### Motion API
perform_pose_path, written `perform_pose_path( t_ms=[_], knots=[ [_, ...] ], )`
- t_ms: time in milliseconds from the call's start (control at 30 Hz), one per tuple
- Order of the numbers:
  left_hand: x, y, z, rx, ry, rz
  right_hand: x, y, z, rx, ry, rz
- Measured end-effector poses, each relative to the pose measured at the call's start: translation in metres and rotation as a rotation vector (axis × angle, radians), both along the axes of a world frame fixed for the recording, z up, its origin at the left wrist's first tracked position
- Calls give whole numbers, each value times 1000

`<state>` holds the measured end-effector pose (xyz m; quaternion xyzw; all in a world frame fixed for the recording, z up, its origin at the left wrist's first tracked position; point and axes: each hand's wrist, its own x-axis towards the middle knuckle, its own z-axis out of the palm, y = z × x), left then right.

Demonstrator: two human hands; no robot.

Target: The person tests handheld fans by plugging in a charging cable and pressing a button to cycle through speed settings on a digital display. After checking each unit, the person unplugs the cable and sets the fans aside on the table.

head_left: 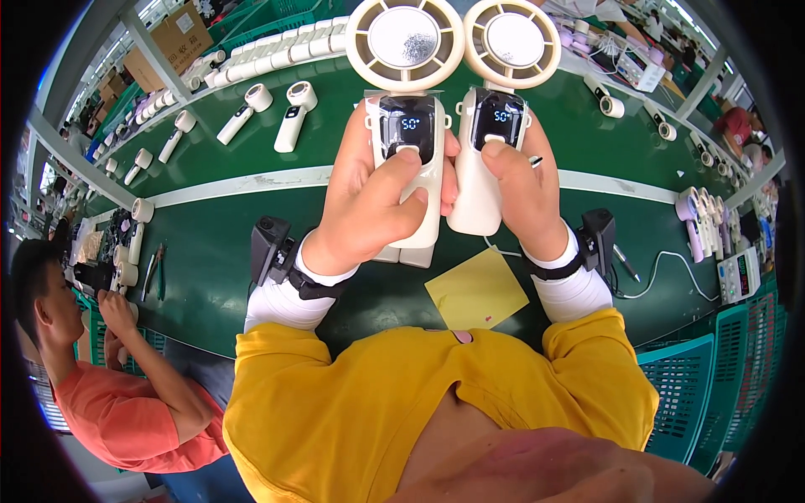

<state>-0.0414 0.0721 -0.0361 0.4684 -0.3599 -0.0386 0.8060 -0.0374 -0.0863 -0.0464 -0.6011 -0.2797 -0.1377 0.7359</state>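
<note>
My left hand [373,197] is closed round a cream handheld fan [428,197], its thumb on the button under a lit dark display. Beside it, my right hand [524,184] grips a second cream handheld fan [475,189], with the thumb likewise on its button. Both fans are held upright side by side, round heads pointing away from me, and both displays glow. Some fingers are hidden behind the handles. A dark pen-like tip shows by my right fingers. Below my left hand, more cream handles [417,256] lie partly hidden on the green table.
A yellow paper sheet [478,289] lies before me. Several fans [295,116] rest on the green conveyor [201,159] beyond a white rail. To the right are a pen [626,262], a white cable and a small meter [738,275]. A co-worker [126,402] sits at left, near pliers [161,272].
</note>
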Motion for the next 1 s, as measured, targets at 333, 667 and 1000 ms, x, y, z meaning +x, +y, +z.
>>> perform_pose_path(
  t_ms=[333,667,1000],
  knots=[
    [0,1,-1,3,-8,-12,0,-4,-2,-86,-55,-3],
    [3,6,-2,-14,2,-27,-3,5,5,-30,-21,60],
    [3,6,-3,-16,16,-20,-1,5,2,-76,-37,-2]
  ],
)
